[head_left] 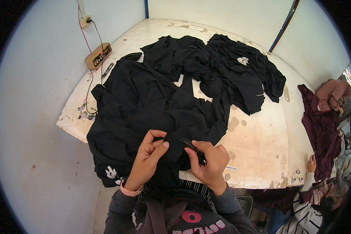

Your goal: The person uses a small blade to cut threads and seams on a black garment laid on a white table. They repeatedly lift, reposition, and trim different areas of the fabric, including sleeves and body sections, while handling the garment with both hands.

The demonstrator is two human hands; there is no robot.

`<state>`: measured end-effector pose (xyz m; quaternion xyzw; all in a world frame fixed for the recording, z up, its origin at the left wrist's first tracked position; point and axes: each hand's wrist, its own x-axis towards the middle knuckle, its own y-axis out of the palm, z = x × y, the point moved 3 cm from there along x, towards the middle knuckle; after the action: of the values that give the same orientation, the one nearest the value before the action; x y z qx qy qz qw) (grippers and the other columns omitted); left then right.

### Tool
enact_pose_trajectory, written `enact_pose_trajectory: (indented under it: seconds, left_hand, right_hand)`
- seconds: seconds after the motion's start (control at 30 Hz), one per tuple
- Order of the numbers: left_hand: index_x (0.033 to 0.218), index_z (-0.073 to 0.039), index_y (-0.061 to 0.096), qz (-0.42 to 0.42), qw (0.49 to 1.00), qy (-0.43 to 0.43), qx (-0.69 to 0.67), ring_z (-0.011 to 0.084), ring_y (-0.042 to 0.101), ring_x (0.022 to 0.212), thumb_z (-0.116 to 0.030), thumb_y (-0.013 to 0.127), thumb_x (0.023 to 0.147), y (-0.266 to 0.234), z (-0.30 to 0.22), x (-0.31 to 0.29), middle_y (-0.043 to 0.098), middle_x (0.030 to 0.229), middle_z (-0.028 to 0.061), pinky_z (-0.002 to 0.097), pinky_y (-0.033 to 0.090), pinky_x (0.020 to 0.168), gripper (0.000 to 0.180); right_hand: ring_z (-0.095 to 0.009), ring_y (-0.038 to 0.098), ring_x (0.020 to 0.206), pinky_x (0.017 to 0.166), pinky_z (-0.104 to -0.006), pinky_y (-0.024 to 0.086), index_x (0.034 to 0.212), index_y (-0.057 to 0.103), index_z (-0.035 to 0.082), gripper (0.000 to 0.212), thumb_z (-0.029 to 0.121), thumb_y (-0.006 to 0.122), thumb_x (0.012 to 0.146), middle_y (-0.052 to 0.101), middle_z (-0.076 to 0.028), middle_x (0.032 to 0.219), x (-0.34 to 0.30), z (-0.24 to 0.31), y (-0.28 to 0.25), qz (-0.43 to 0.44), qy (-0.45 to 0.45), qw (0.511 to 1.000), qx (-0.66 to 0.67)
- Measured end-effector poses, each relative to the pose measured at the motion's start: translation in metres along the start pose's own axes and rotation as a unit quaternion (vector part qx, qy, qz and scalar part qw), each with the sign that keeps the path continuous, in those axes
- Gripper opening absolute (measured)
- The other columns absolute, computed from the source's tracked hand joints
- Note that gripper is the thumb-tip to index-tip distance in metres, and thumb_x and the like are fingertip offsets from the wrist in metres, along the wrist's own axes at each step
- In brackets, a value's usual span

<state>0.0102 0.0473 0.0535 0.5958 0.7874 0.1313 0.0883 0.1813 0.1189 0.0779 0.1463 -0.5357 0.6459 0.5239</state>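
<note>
Black garments (144, 105) lie in a crumpled heap across the near left of the table, with one part draped over the front edge toward me. My left hand (150, 150) pinches a fold of this black cloth between thumb and fingertips. Just to its right, my right hand (210, 160) holds small dark thread snips (186, 142), their tips pointing left toward the cloth. The handles are mostly hidden in the fingers. A white printed motif (111, 172) shows on the cloth beside my left wrist.
More black garments (241, 74) spread over the far side of the worn pale table (261, 148). At left, a tan electrical box (98, 56) trails a cord onto the table, near a slim dark tool (110, 68). At right, another person's hand (311, 163) is beside a maroon garment (319, 132).
</note>
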Motion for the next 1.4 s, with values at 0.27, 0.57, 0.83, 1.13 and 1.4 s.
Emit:
enact_pose_trajectory:
  seconds: [0.27,0.57,0.83,1.13,1.4]
  left_hand:
    - [0.13,-0.003,0.049,0.007,1.0,0.0,-0.011,0.0044,0.061,0.093,-0.009,0.054,0.105,0.0,-0.001,-0.001,0.073,0.103,0.0049,0.0199,0.045,0.085,0.027]
    - [0.13,-0.002,0.05,0.001,0.999,-0.011,-0.031,0.0052,0.063,0.094,-0.009,0.054,0.105,0.0,-0.002,-0.002,0.073,0.106,0.0056,0.0204,0.046,0.087,0.026]
    - [0.121,-0.002,0.058,-0.012,1.0,-0.004,0.019,0.0015,0.057,0.082,-0.012,0.058,0.104,-0.004,-0.003,-0.004,0.068,0.089,-0.0027,0.0187,0.042,0.078,0.019]
    - [0.116,-0.003,0.061,-0.242,0.947,0.197,0.082,0.0092,0.066,0.08,-0.015,0.06,0.103,-0.06,-0.084,-0.001,0.072,0.089,0.0052,0.021,0.049,0.072,0.017]
    - [0.123,-0.004,0.064,-0.361,0.879,0.22,0.222,0.0109,0.069,0.082,-0.025,0.062,0.103,-0.214,-0.115,0.011,0.076,0.098,0.0121,0.0228,0.052,0.07,0.029]
  right_hand:
    - [-0.012,0.059,0.059,0.055,-0.0293,0.031,0.101,0.07,0.007,0.028,0.016,0.084,0.079,0.073,-0.001,0.084,-0.005,-0.001,0.003,-0.023,-0.055,0.997,-0.054]
    - [-0.012,0.058,0.056,0.053,-0.0282,0.031,0.103,0.071,0.006,0.03,0.017,0.085,0.079,0.073,-0.003,0.085,-0.008,0.0,0.006,-0.034,-0.086,0.993,-0.067]
    - [-0.016,0.068,0.07,0.063,-0.0279,0.048,0.101,0.071,0.003,0.03,0.015,0.086,0.079,0.074,-0.007,0.088,0.0,-0.001,0.009,-0.055,-0.005,0.993,0.104]
    - [-0.008,0.066,0.087,0.08,-0.0238,0.051,0.098,0.071,0.001,0.022,0.011,0.084,0.083,0.073,-0.002,0.09,-0.013,-0.045,0.034,0.263,0.277,0.822,0.423]
    - [-0.002,0.052,0.072,0.066,-0.0207,0.041,0.094,0.071,0.003,0.013,0.01,0.08,0.088,0.066,0.005,0.081,-0.021,-0.085,0.032,0.229,0.303,0.828,0.412]
